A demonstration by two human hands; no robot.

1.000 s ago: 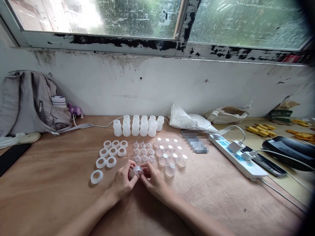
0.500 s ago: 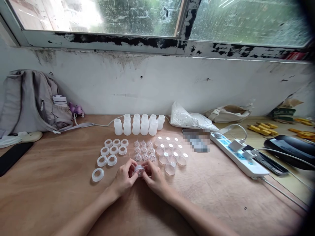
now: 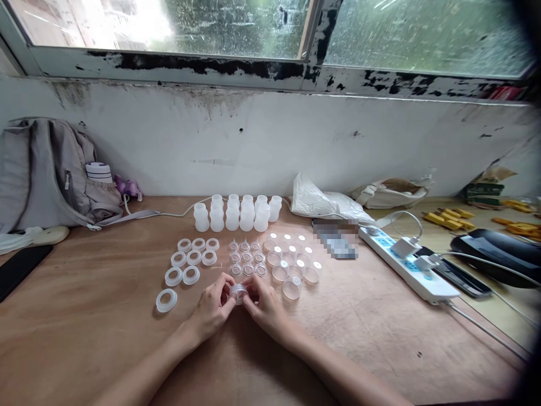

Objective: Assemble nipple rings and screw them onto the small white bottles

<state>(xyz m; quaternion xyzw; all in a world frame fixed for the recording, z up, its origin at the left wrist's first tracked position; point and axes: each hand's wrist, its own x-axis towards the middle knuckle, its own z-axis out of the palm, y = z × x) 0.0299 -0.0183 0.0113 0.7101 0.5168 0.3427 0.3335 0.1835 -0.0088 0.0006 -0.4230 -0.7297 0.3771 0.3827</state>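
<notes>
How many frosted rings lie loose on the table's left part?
9: three rings in the far row, three in the next, two after that, one nearest the camera. None looks hidden; the held piece isn't counted.

Here's the small round clear plastic piece (image 3: pixel 239 290), ridged at its rim, pinched between fingers of the left hand (image 3: pixel 214 304) and right hand (image 3: pixel 264 307), just nearer than three rows of clear ringed plastic discs (image 3: pixel 247 257).

Top of frame: grimy windows (image 3: pixel 236 28), daylight through them | my wall (image 3: pixel 211 135): white, stained below the peeling frame (image 3: pixel 190 65) | lower frame: my brown wooden bench (image 3: pixel 84 338)
</notes>
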